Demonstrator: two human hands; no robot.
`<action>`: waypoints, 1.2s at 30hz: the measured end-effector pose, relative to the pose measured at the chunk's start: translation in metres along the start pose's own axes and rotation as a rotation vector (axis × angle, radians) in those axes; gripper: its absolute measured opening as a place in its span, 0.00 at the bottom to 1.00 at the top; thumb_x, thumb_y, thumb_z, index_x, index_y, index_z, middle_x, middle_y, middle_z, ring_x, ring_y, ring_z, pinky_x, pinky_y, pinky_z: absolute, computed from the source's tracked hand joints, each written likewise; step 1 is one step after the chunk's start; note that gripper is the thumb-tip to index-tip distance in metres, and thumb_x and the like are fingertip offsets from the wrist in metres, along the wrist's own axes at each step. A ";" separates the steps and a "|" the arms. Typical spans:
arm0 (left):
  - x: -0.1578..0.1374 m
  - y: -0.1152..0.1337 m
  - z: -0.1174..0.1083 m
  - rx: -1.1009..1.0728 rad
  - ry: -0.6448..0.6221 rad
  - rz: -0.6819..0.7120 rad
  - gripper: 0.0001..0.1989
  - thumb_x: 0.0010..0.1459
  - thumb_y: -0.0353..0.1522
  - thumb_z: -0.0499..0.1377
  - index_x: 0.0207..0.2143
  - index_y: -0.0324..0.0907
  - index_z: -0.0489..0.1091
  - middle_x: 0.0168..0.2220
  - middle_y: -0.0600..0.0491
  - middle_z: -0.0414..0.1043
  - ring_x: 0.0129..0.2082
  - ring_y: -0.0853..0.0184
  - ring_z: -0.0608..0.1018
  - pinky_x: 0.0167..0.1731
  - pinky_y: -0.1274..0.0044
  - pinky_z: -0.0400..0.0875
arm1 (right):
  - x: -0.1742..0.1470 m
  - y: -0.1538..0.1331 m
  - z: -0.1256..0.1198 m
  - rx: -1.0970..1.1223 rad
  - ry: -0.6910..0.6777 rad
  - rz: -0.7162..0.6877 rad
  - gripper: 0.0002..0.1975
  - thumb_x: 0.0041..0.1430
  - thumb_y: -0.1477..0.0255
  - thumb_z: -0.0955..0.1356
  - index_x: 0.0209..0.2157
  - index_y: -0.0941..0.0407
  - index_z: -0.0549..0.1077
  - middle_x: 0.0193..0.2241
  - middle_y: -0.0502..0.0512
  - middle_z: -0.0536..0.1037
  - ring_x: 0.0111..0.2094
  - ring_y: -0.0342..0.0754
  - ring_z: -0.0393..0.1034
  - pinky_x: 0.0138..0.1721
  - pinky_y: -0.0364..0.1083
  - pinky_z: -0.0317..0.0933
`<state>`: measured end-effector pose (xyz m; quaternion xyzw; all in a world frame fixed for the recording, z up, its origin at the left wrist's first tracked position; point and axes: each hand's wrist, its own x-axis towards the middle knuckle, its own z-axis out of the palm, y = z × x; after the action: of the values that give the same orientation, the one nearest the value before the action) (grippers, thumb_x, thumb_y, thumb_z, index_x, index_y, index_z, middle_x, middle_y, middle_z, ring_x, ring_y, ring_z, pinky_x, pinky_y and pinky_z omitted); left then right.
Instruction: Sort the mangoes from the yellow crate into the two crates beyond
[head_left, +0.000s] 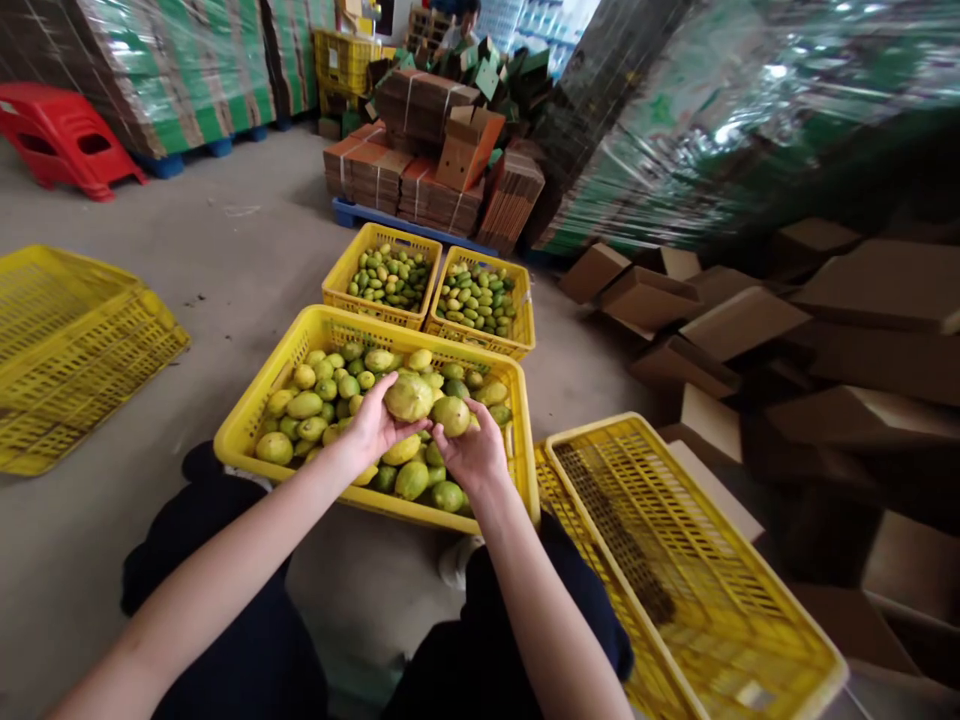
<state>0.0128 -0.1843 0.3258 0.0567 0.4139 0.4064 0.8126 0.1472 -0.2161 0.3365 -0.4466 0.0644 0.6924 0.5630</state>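
Note:
A large yellow-green lemon (409,397) rests in my left hand (373,428), with the thumb along its side and the fingers underneath. Close beside it, my right hand (478,450) grips a smaller, rounder lemon (451,415) between thumb and fingers. Both hands are above a yellow plastic crate (262,372) between my knees. That crate is full of loose green and yellow lemons (304,405); my hands and forearms hide part of them.
Two more yellow crates (382,312) (480,340) of lemons stand beyond. Yellow crates lie at left (82,350) and right (720,560). Cardboard boxes (742,320) crowd the right side. Bundled cardboard (442,200) sits on a blue pallet (360,212). A red stool (64,140) stands far left.

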 end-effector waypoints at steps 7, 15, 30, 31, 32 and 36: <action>0.008 -0.010 0.009 0.157 -0.058 0.119 0.15 0.63 0.37 0.56 0.49 0.39 0.71 0.41 0.44 0.78 0.34 0.62 0.81 0.31 0.75 0.78 | -0.006 -0.013 -0.011 -0.023 -0.035 -0.091 0.03 0.58 0.72 0.67 0.31 0.56 0.72 0.22 0.48 0.77 0.22 0.42 0.71 0.23 0.40 0.70; 0.005 -0.006 0.009 0.525 -0.177 0.311 0.22 0.53 0.37 0.65 0.51 0.46 0.69 0.47 0.47 0.75 0.40 0.59 0.80 0.34 0.71 0.77 | -0.004 -0.015 -0.023 -0.325 -0.044 -0.373 0.19 0.41 0.72 0.73 0.38 0.51 0.70 0.29 0.44 0.76 0.26 0.44 0.70 0.18 0.40 0.62; 0.010 0.009 -0.009 0.888 -0.362 1.075 0.31 0.43 0.28 0.71 0.51 0.47 0.69 0.56 0.47 0.65 0.58 0.57 0.69 0.57 0.67 0.65 | -0.008 0.002 -0.019 -0.783 -0.140 -1.192 0.24 0.53 0.67 0.72 0.51 0.50 0.67 0.54 0.56 0.71 0.52 0.53 0.69 0.56 0.57 0.63; 0.010 0.010 -0.009 0.887 -0.359 1.090 0.30 0.43 0.28 0.71 0.51 0.47 0.69 0.56 0.48 0.65 0.58 0.57 0.69 0.58 0.67 0.64 | -0.008 0.002 -0.018 -0.802 -0.140 -1.204 0.24 0.52 0.68 0.72 0.51 0.50 0.67 0.53 0.57 0.71 0.53 0.53 0.69 0.56 0.57 0.63; 0.009 0.011 -0.010 0.881 -0.358 1.094 0.30 0.43 0.27 0.71 0.51 0.47 0.70 0.55 0.48 0.65 0.58 0.57 0.69 0.58 0.67 0.64 | -0.007 0.002 -0.018 -0.810 -0.137 -1.209 0.24 0.52 0.68 0.72 0.51 0.51 0.68 0.53 0.56 0.72 0.53 0.53 0.69 0.55 0.56 0.64; 0.002 0.011 -0.008 0.847 -0.358 1.057 0.30 0.42 0.25 0.70 0.49 0.47 0.72 0.55 0.48 0.66 0.58 0.57 0.69 0.57 0.69 0.65 | -0.010 0.004 -0.013 -0.734 -0.135 -1.180 0.23 0.48 0.72 0.73 0.48 0.50 0.72 0.49 0.52 0.75 0.50 0.50 0.71 0.53 0.51 0.65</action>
<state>0.0009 -0.1775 0.3236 0.6281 0.3134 0.5354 0.4697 0.1504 -0.2323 0.3344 -0.5242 -0.4623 0.2742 0.6605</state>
